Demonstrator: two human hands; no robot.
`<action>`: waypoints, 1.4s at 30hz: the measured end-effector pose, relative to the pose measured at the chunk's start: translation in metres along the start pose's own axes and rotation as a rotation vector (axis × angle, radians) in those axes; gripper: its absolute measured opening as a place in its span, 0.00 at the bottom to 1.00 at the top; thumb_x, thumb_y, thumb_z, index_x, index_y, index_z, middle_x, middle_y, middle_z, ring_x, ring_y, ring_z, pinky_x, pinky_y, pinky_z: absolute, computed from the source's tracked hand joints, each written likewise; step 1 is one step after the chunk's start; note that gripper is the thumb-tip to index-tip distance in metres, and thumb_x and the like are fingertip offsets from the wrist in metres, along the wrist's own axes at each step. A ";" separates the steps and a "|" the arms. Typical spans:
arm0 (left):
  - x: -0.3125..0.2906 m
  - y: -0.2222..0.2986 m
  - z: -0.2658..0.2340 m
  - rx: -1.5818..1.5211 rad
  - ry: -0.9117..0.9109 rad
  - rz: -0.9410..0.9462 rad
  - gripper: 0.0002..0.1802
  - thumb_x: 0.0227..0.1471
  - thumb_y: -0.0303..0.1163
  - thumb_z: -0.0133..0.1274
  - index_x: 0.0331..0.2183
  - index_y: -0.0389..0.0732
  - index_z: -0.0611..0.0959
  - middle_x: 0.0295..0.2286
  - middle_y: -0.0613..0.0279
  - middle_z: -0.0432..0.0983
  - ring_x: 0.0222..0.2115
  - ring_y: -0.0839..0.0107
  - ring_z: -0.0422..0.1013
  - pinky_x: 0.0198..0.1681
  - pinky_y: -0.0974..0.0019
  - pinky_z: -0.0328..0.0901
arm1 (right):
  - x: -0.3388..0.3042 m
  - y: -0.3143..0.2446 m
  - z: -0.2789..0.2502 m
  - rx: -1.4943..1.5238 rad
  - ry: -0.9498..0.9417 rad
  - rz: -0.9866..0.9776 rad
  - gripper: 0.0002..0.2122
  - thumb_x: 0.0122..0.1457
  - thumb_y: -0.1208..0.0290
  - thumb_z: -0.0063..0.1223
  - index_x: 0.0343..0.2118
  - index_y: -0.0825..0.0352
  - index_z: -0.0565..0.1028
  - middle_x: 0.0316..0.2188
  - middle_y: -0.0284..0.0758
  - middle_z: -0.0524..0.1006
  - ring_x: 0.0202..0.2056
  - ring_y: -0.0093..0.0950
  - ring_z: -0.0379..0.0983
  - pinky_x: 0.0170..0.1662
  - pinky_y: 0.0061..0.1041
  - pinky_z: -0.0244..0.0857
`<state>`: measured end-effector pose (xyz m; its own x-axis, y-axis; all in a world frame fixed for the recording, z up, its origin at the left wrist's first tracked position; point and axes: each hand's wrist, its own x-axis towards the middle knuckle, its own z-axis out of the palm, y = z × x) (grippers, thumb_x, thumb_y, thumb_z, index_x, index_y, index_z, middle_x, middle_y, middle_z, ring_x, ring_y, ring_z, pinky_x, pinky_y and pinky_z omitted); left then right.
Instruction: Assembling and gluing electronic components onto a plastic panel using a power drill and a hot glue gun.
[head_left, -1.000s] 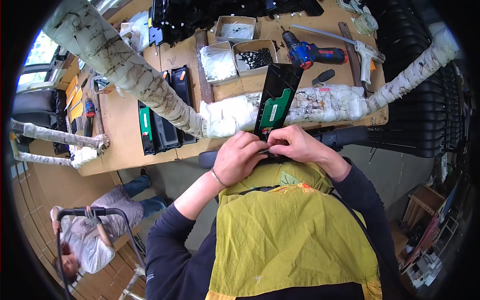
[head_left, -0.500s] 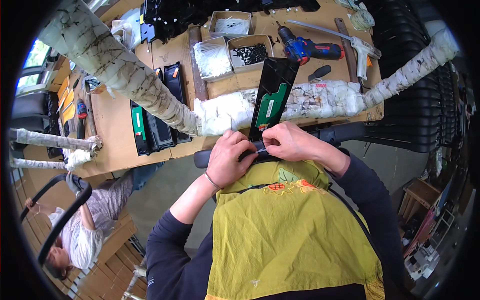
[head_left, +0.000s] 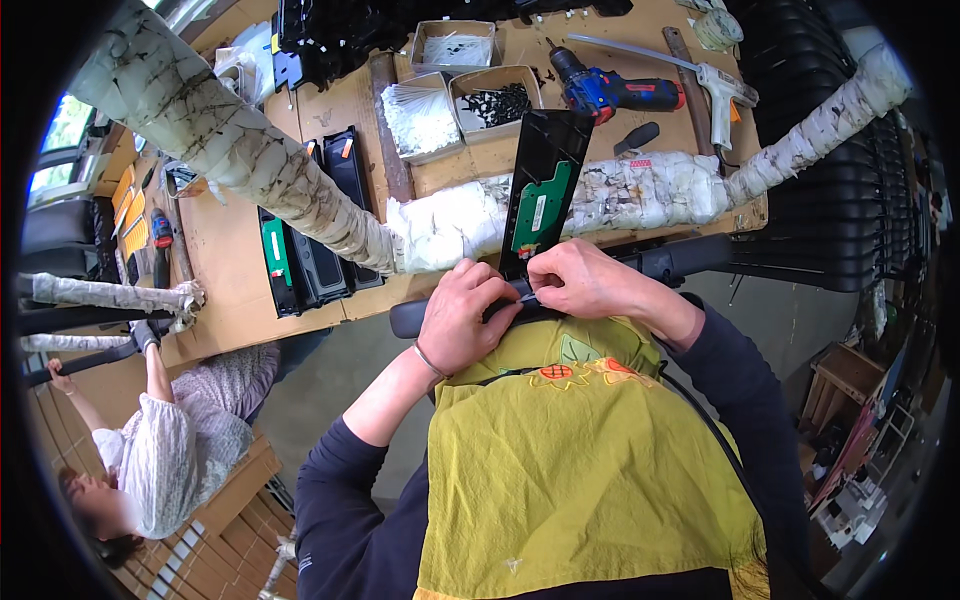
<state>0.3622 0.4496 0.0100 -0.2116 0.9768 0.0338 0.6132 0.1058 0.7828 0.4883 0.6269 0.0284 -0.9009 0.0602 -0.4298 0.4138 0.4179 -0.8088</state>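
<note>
1. Black panel [head_left: 546, 142] up front, tilted across the white-wrapped bar [head_left: 640, 195] at the table's [head_left: 235, 285] near edge, its lower end running down to the fingers
2. Already in place, we'd say: the green circuit board [head_left: 542, 208] sits inside that panel, with a small red-and-white bit at its foot
3. And we're right at the close work! Left hand [head_left: 460, 318] pinches one end of a thin pale strip [head_left: 529, 297]; right hand [head_left: 582, 280] nips the other between thumb and finger, just above the dark padded bar [head_left: 690, 258]
4. What's left? That strip looks unsettled to us, so we judge the lower end unfinished
5. Over to our left, more dark panels [head_left: 325, 265] lie on the table; whether they're finished, we can't tell
6. Out of our sight: the panel's lower end and the padded bar's middle, both behind the fingers; we can't make out what the strip joins, and the co-worker's [head_left: 190, 440] dark load is cut off by the rim
</note>
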 end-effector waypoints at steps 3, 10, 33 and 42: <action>0.003 0.002 0.000 -0.007 0.000 0.020 0.08 0.40 0.26 0.64 0.27 0.39 0.81 0.27 0.59 0.72 0.31 0.59 0.69 0.35 0.61 0.65 | -0.002 0.001 0.002 0.021 0.033 -0.015 0.05 0.46 0.74 0.50 0.21 0.71 0.74 0.21 0.46 0.76 0.26 0.43 0.75 0.31 0.38 0.67; 0.007 0.010 0.006 -0.026 0.017 -0.089 0.07 0.41 0.25 0.64 0.27 0.39 0.82 0.25 0.58 0.74 0.30 0.58 0.71 0.33 0.59 0.67 | -0.014 0.005 0.038 -0.154 0.378 -0.100 0.06 0.50 0.74 0.57 0.27 0.70 0.74 0.25 0.43 0.77 0.31 0.39 0.75 0.34 0.33 0.66; 0.077 0.034 -0.035 0.540 -0.498 0.211 0.07 0.39 0.28 0.56 0.27 0.40 0.83 0.30 0.57 0.71 0.38 0.59 0.70 0.37 0.62 0.71 | -0.028 0.027 0.047 -0.163 0.568 -0.408 0.04 0.48 0.75 0.58 0.20 0.64 0.75 0.16 0.35 0.71 0.25 0.35 0.72 0.35 0.34 0.65; 0.138 0.068 -0.064 0.717 -0.491 0.571 0.10 0.37 0.31 0.55 0.28 0.40 0.80 0.30 0.59 0.69 0.36 0.62 0.70 0.36 0.63 0.70 | -0.030 0.033 0.045 -0.058 0.501 -0.352 0.04 0.48 0.74 0.61 0.23 0.64 0.75 0.19 0.34 0.73 0.27 0.35 0.73 0.37 0.35 0.66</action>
<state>0.3266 0.5793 0.1078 0.4872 0.8677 -0.0988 0.8672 -0.4674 0.1715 0.5345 0.5981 -0.0035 -0.9400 0.3225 0.1112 0.0853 0.5378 -0.8388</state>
